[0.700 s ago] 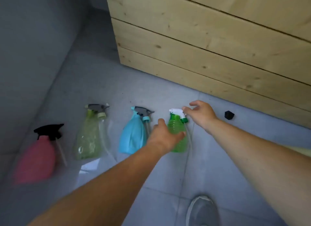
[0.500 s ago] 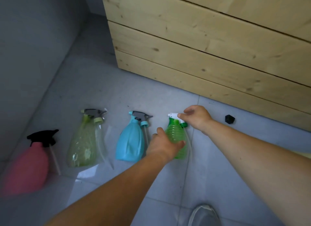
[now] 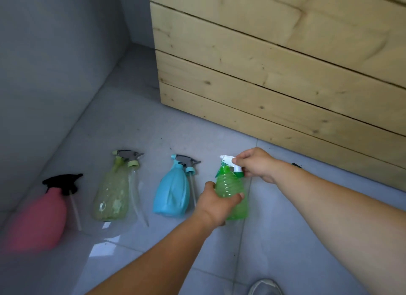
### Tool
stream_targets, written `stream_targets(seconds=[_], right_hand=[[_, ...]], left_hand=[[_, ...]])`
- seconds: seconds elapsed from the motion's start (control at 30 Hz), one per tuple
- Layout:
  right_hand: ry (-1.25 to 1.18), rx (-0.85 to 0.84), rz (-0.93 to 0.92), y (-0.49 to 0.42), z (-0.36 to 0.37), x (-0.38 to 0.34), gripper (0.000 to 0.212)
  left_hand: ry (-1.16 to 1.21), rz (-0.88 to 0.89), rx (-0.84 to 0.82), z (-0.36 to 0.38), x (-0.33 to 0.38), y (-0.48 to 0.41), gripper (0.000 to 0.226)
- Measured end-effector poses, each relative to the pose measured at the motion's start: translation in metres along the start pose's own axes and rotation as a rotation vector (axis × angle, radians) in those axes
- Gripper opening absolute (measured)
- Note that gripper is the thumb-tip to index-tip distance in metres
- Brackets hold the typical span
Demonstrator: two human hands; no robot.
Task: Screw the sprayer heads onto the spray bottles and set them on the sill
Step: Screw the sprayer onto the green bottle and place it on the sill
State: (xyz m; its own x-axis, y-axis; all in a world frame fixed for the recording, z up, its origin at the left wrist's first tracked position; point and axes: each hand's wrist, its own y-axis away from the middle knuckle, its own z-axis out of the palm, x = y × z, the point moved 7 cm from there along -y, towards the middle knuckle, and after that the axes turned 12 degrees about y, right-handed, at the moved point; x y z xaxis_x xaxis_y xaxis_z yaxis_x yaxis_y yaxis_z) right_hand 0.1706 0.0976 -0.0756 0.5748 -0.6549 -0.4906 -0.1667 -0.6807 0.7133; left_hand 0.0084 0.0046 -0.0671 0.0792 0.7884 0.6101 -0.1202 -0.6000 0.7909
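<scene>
While our left hand (image 3: 216, 203) is wrapped around the ribbed body of the bright green translucent plastic spray bottle (image 3: 231, 192), our right hand (image 3: 256, 164) pinches the white trigger sprayer head with its green collar (image 3: 234, 166) right at the bottle's neck, fingers closed on it. Both sit over the pale grey tiled floor (image 3: 285, 228), near the foot of the light pine plank cabinet (image 3: 285, 74), and we cannot tell whether the bottle's base touches the tiles or whether the collar has caught the thread. We judge this to be the very start of the job: the first head is only being brought onto its bottle. To the left along the floor three more bottles lie on their sides, each with its sprayer loose beside the neck and the dip tube stretched out next to it: a sky-blue opaque bottle (image 3: 172, 195) with a grey and blue head (image 3: 186, 162), a clear yellowish bottle (image 3: 112, 195) with a grey and pale green head (image 3: 129, 158), and a pink rounded bottle (image 3: 37, 220) with a black head (image 3: 63, 183) near the grey wall (image 3: 44, 74). None is assembled as far as we can see, no sill is in view, and so all four fittings and placements remain.
</scene>
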Motion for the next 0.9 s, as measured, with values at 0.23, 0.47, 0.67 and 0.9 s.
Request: stream_targets(seconds=[0.23,0.47,0.67,0.9], right_hand=[[-0.016,0.083,-0.163,0.070,-0.053,-0.067,0.014],[-0.127,0.395,-0.493,0.214,-0.116,-0.173,0.010],[-0.413,0.569,-0.816,0.361,-0.149,-0.240,0.003],[-0.597,0.623,-1.009,0.460,-0.140,-0.250,0.007]], left_hand=[[-0.083,0.139,-0.089,-0.007,0.048,0.063,0.071],[-0.300,0.415,-0.043,-0.058,0.118,0.173,0.070],[-0.406,0.619,0.042,-0.109,0.157,0.278,0.067],[-0.442,0.683,0.163,-0.146,0.143,0.358,0.060]])
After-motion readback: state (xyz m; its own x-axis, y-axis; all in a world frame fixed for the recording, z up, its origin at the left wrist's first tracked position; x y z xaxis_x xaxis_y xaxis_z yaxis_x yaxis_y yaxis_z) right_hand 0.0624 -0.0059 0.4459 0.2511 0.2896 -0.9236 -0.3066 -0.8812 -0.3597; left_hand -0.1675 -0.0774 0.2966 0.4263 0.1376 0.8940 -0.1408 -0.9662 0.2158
